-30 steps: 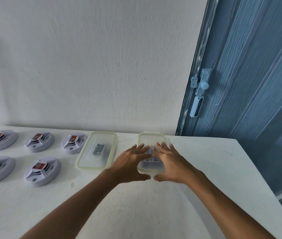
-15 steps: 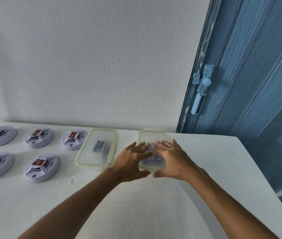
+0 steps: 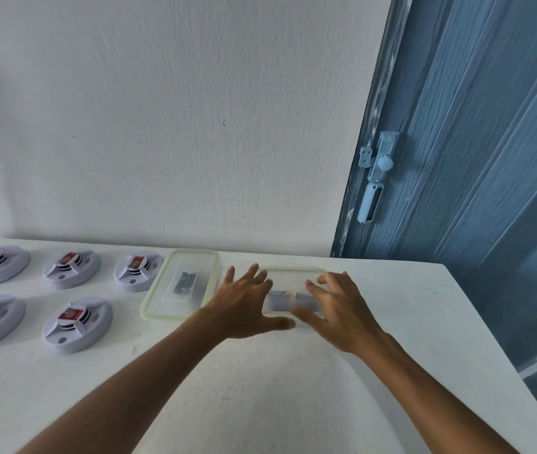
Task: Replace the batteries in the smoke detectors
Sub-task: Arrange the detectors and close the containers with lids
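1. Currently I see the white table (image 3: 260, 388) against the wall, with a blue door (image 3: 473, 158) to the right.
2. Five smoke detectors (image 3: 77, 324) sit in two rows at the table's left end.
3. A clear container (image 3: 293, 299), blurred, lies centre with dark batteries inside; a second container (image 3: 183, 285) lies just left of it.
4. Left hand (image 3: 244, 306) and right hand (image 3: 339, 309) rest on the centre container's ends, fingers spread and nearly straight, gripping nothing.
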Action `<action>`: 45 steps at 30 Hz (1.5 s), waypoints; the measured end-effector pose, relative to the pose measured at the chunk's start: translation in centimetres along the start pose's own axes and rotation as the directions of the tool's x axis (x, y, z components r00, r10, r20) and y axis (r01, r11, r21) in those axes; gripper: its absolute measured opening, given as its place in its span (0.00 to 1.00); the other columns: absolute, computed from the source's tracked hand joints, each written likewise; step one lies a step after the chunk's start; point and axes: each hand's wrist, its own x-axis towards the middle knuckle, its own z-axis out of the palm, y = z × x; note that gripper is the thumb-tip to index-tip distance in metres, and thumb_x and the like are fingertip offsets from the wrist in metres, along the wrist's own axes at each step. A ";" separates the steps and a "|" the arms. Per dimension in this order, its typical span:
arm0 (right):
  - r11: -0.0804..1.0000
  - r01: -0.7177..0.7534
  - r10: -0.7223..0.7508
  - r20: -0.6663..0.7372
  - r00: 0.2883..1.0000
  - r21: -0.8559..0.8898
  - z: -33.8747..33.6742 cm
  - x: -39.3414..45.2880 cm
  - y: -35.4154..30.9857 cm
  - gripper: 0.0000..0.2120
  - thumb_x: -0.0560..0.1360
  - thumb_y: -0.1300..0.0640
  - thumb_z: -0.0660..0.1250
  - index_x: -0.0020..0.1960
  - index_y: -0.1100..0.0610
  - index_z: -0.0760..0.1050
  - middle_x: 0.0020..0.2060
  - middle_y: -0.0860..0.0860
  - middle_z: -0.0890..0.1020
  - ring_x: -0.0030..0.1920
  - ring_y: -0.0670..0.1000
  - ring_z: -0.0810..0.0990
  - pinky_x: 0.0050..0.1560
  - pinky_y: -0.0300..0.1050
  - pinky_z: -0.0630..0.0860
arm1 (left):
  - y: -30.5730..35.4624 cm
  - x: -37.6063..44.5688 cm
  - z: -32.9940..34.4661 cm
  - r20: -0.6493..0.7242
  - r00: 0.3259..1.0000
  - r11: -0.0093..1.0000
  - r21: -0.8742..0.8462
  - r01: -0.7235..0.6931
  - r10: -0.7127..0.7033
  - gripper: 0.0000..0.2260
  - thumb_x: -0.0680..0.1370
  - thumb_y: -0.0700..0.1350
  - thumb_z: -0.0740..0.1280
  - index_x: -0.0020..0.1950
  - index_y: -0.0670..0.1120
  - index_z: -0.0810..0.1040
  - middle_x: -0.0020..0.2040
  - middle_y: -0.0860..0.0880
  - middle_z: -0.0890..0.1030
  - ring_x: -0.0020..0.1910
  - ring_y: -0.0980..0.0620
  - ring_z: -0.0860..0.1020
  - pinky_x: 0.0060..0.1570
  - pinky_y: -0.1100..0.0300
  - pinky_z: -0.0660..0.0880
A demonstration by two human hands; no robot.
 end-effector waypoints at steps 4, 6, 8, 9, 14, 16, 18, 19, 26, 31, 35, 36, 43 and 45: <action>0.998 0.062 -0.064 0.105 0.992 0.020 -0.1 -0.2 0.2 0.46 0.69 0.27 0.58 0.77 0.55 0.57 0.78 0.49 0.52 0.78 0.51 0.45 0.75 0.48 0.42 | -0.8 -0.1 0.5 -0.065 0.997 0.994 -0.104 -0.037 0.030 0.42 0.71 0.65 0.68 0.78 0.45 0.59 0.79 0.46 0.56 0.78 0.50 0.53 0.75 0.53 0.54; 0.996 0.094 -0.094 0.105 0.990 0.003 0.0 -0.2 0.5 0.41 0.74 0.36 0.64 0.78 0.56 0.53 0.78 0.49 0.49 0.78 0.49 0.41 0.73 0.43 0.36 | -0.8 -0.1 0.9 -0.124 0.991 0.993 -0.099 -0.057 0.045 0.40 0.73 0.63 0.69 0.77 0.45 0.60 0.79 0.46 0.57 0.78 0.50 0.55 0.73 0.54 0.58; 0.993 0.116 -0.116 0.063 0.991 0.011 0.3 -0.1 0.8 0.40 0.75 0.40 0.66 0.77 0.57 0.54 0.78 0.50 0.52 0.78 0.49 0.44 0.71 0.39 0.35 | -0.7 0.0 1.3 -0.167 0.985 0.997 -0.059 -0.059 0.048 0.39 0.73 0.63 0.69 0.77 0.45 0.61 0.78 0.46 0.59 0.77 0.49 0.57 0.72 0.54 0.60; 0.992 0.127 -0.127 0.046 0.991 0.012 0.4 0.0 0.9 0.39 0.75 0.40 0.66 0.77 0.57 0.55 0.78 0.50 0.53 0.78 0.49 0.46 0.71 0.38 0.35 | -0.8 0.1 1.4 -0.182 0.982 0.997 -0.043 -0.058 0.049 0.38 0.73 0.63 0.69 0.76 0.45 0.63 0.78 0.46 0.60 0.77 0.49 0.58 0.72 0.53 0.61; 0.988 0.147 -0.148 -0.015 0.989 -0.038 1.1 0.3 1.2 0.38 0.74 0.41 0.66 0.76 0.58 0.59 0.76 0.52 0.59 0.77 0.51 0.54 0.73 0.40 0.39 | -1.2 0.3 1.9 -0.218 0.970 0.995 0.023 -0.101 0.103 0.35 0.64 0.63 0.76 0.62 0.40 0.79 0.63 0.40 0.79 0.61 0.42 0.79 0.52 0.49 0.79; 0.989 0.144 -0.146 -0.056 0.988 -0.045 1.7 0.2 1.3 0.36 0.73 0.43 0.68 0.74 0.60 0.64 0.74 0.54 0.65 0.75 0.55 0.62 0.73 0.46 0.46 | -1.1 0.3 2.2 -0.246 0.961 0.992 0.055 -0.113 0.123 0.34 0.59 0.62 0.79 0.56 0.40 0.82 0.56 0.40 0.83 0.54 0.42 0.83 0.44 0.51 0.81; 0.987 0.147 -0.153 -0.094 0.984 -0.069 2.2 0.1 1.4 0.33 0.69 0.45 0.70 0.68 0.63 0.72 0.68 0.57 0.73 0.69 0.59 0.71 0.71 0.54 0.55 | -1.0 0.3 2.4 -0.277 0.951 0.990 0.072 -0.120 0.135 0.32 0.59 0.60 0.80 0.55 0.40 0.83 0.55 0.40 0.83 0.54 0.42 0.83 0.43 0.53 0.82; 0.987 0.142 -0.149 -0.100 0.984 -0.070 2.4 0.1 1.4 0.32 0.68 0.46 0.71 0.67 0.63 0.73 0.67 0.58 0.75 0.68 0.59 0.73 0.70 0.55 0.57 | -1.0 0.3 2.5 -0.278 0.950 0.990 0.072 -0.123 0.139 0.32 0.60 0.59 0.80 0.55 0.40 0.82 0.56 0.40 0.83 0.55 0.42 0.82 0.44 0.52 0.82; 0.994 0.100 -0.109 -0.276 0.955 -0.044 1.6 0.1 -0.5 0.31 0.68 0.29 0.62 0.47 0.57 0.82 0.45 0.50 0.84 0.44 0.51 0.80 0.48 0.44 0.73 | 1.4 -0.5 1.4 -0.302 0.952 0.999 0.009 0.048 -0.043 0.24 0.72 0.46 0.75 0.67 0.46 0.75 0.65 0.43 0.76 0.64 0.43 0.73 0.58 0.50 0.74; 0.974 0.188 -0.127 -0.386 0.914 0.123 2.3 -0.6 -2.0 0.29 0.79 0.37 0.51 0.42 0.56 0.82 0.37 0.48 0.84 0.36 0.45 0.78 0.44 0.34 0.64 | 1.7 -0.5 -0.3 0.122 0.991 0.987 -0.137 0.079 -0.062 0.44 0.75 0.62 0.65 0.80 0.46 0.43 0.79 0.39 0.43 0.77 0.39 0.37 0.73 0.38 0.39; 0.959 0.232 -0.145 -0.420 0.896 0.165 2.9 -0.8 -2.2 0.21 0.77 0.44 0.59 0.46 0.58 0.83 0.40 0.49 0.85 0.38 0.46 0.80 0.45 0.29 0.67 | 1.9 -1.0 1.2 0.126 0.992 0.986 -0.165 0.037 -0.016 0.53 0.68 0.70 0.68 0.79 0.48 0.43 0.78 0.38 0.35 0.75 0.37 0.32 0.74 0.38 0.38; 0.954 0.242 -0.154 -0.407 0.901 0.175 2.9 -0.8 -2.2 0.20 0.76 0.44 0.60 0.47 0.58 0.83 0.40 0.49 0.85 0.39 0.46 0.80 0.44 0.29 0.68 | 1.7 -1.1 1.6 0.073 0.997 0.983 -0.181 0.017 -0.004 0.53 0.67 0.68 0.70 0.79 0.48 0.45 0.78 0.38 0.37 0.75 0.38 0.33 0.74 0.40 0.39; 0.949 0.268 -0.251 -0.116 0.961 0.167 2.8 -1.1 -1.0 0.32 0.67 0.34 0.70 0.64 0.51 0.75 0.67 0.46 0.73 0.65 0.47 0.70 0.64 0.37 0.65 | -0.3 -0.2 0.9 0.049 0.991 0.963 -0.246 -0.107 0.122 0.49 0.68 0.58 0.76 0.80 0.47 0.50 0.79 0.41 0.41 0.77 0.42 0.37 0.75 0.48 0.42; 0.954 0.264 -0.251 -0.105 0.962 0.138 3.0 -0.9 -1.1 0.33 0.67 0.35 0.70 0.67 0.51 0.72 0.72 0.45 0.67 0.73 0.49 0.64 0.69 0.41 0.57 | -0.6 -0.2 1.1 0.034 0.990 0.963 -0.238 -0.125 0.137 0.49 0.68 0.58 0.76 0.80 0.47 0.50 0.79 0.41 0.42 0.78 0.43 0.38 0.75 0.48 0.43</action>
